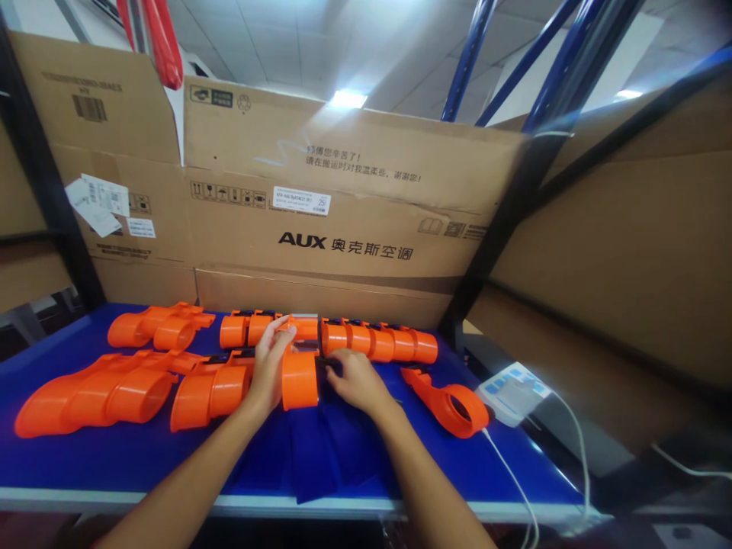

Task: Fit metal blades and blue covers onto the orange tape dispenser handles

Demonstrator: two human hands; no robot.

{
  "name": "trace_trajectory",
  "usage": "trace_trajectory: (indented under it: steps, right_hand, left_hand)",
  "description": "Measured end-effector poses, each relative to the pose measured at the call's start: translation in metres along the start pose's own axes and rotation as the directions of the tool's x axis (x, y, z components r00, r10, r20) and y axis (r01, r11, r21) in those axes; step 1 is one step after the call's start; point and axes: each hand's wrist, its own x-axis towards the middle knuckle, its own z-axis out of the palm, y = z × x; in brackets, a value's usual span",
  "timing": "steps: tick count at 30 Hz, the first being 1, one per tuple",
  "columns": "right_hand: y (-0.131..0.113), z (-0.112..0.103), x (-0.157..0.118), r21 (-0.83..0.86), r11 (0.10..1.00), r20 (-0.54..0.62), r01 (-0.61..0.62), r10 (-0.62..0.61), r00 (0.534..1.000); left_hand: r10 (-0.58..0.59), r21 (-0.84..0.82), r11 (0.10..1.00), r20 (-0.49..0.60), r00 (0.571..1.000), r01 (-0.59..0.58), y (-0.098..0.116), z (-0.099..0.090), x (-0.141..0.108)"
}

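Note:
My left hand [270, 370] is wrapped around the left side of an orange plastic tape dispenser [300, 381] with a ring-shaped body, held above the blue tabletop. At its right side, the bent fingers of my right hand [355, 379] pinch a small black part [327, 364] against the dispenser. My fingertips hide much of that part, so its exact form cannot be made out. Just behind my hands runs a row of similar orange dispensers [380, 343] with black pieces along their tops. More of them [214, 393] lie left of my left hand.
Several orange pieces [97, 393] are nested on the left of the blue table [188, 465]. One single orange piece [451, 408] lies at right, beside a white device [515, 390] with cables. A cardboard wall [343, 206] closes off the back, and dark posts [503, 206] frame the sides.

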Motion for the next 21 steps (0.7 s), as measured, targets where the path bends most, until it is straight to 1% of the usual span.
trace_trajectory:
  steps: [1, 2, 4, 5, 6, 7, 8, 9, 11, 13, 15, 17, 21]
  right_hand:
    - [0.0, -0.001, 0.001, 0.041, 0.999, -0.088, 0.002, 0.002, 0.996]
    - [0.0, -0.002, 0.002, 0.085, 0.996, -0.186, 0.002, 0.014, 0.983]
    - [0.001, -0.004, 0.002, 0.189, 0.982, -0.372, -0.011, 0.081, 0.925]
    - [0.001, -0.006, 0.002, 0.244, 0.97, -0.437, -0.011, 0.12, 0.891]
    - [0.0, -0.007, 0.002, 0.29, 0.957, -0.479, 0.0, 0.145, 0.866]
    - [-0.001, -0.009, 0.002, 0.321, 0.947, -0.504, 0.018, 0.155, 0.85]
    - [-0.002, -0.011, 0.001, 0.333, 0.942, -0.515, 0.039, 0.147, 0.845]
    - [-0.004, -0.013, 0.0, 0.326, 0.943, -0.515, 0.063, 0.121, 0.849]
    - [-0.007, -0.016, -0.001, 0.281, 0.952, -0.491, 0.124, 0.032, 0.871]
    - [-0.011, -0.018, -0.001, 0.237, 0.952, -0.455, 0.195, -0.069, 0.888]
    - [-0.014, -0.018, -0.001, 0.213, 0.947, -0.438, 0.24, -0.127, 0.89]
    - [-0.014, -0.017, -0.001, 0.204, 0.951, -0.442, 0.233, -0.124, 0.889]
    - [-0.013, -0.013, 0.0, 0.215, 0.96, -0.441, 0.18, -0.069, 0.895]
  left_hand:
    - [0.014, 0.012, 1.0, 0.004, 1.0, -0.015, -0.002, 0.0, 0.0]
    - [0.029, 0.028, 0.999, 0.009, 1.0, -0.029, -0.003, 0.0, 0.001]
    - [0.051, 0.073, 0.996, 0.033, 0.998, -0.053, -0.007, 0.0, 0.002]
    - [0.056, 0.098, 0.993, 0.053, 0.997, -0.061, -0.008, 0.0, 0.002]
    - [0.055, 0.122, 0.99, 0.079, 0.995, -0.065, -0.009, 0.0, 0.002]
    - [0.047, 0.147, 0.987, 0.112, 0.993, -0.064, -0.011, 0.0, 0.002]
    - [0.034, 0.172, 0.983, 0.146, 0.989, -0.059, -0.011, 0.0, 0.002]
    - [0.018, 0.197, 0.979, 0.179, 0.984, -0.054, -0.012, 0.0, 0.001]
    - [-0.007, 0.238, 0.97, 0.236, 0.972, -0.05, -0.014, 0.0, -0.001]
    - [-0.012, 0.263, 0.963, 0.27, 0.963, -0.062, -0.015, 0.001, -0.003]
    - [-0.008, 0.269, 0.96, 0.287, 0.958, -0.073, -0.015, 0.001, -0.004]
    - [-0.006, 0.271, 0.96, 0.294, 0.956, -0.077, -0.014, 0.001, -0.004]
    - [-0.019, 0.286, 0.955, 0.308, 0.951, -0.073, -0.012, 0.001, -0.004]
